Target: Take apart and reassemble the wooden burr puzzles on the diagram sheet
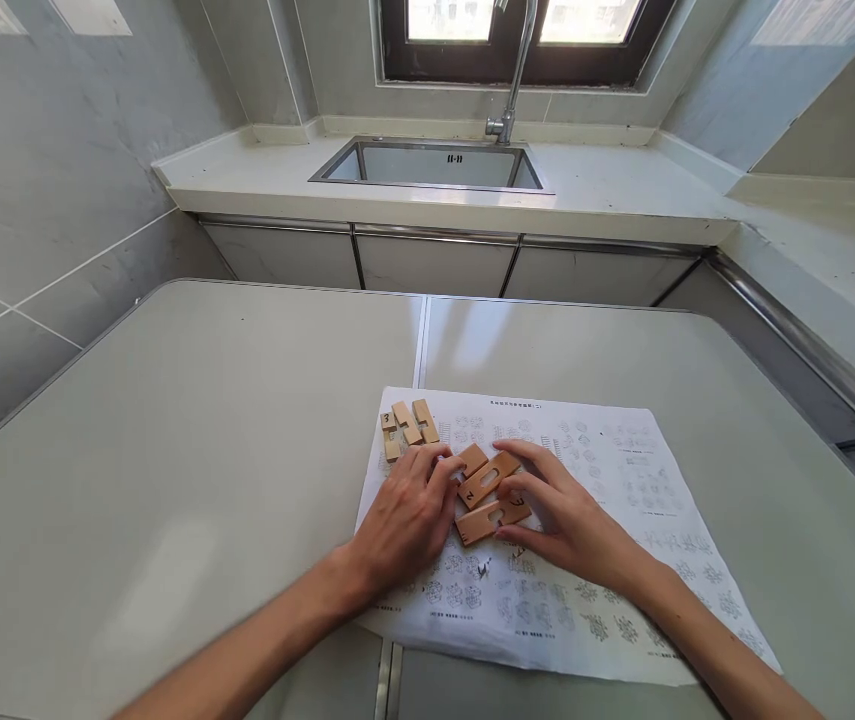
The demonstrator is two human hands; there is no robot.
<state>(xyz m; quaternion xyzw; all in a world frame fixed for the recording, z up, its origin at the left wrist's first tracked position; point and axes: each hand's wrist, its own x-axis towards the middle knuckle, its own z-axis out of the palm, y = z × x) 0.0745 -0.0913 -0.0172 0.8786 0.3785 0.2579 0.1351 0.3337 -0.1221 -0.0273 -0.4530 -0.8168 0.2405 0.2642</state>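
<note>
Three reddish wooden puzzle pieces lie slanted in front of me: an upper piece point(473, 459), a slotted middle piece point(481, 486) and a slotted lower piece point(481, 524). Dark marks are written on the middle and lower ones. My left hand point(413, 508) is curled at their left ends, its index fingertip on the upper piece; its thumb is hidden. From the right, my right hand point(562, 515) bends its fingers and thumb around the right ends of the middle and lower pieces. Paler notched puzzle pieces point(407, 423) lie beyond my left hand.
Beneath the pieces is a printed sheet point(622, 480) with rows of small diagrams, on a pale folding table point(194, 420) with a centre seam. Past the table's far edge stand a counter point(607, 190), a sink point(427, 187) and a faucet point(506, 120). Tiled walls flank both sides.
</note>
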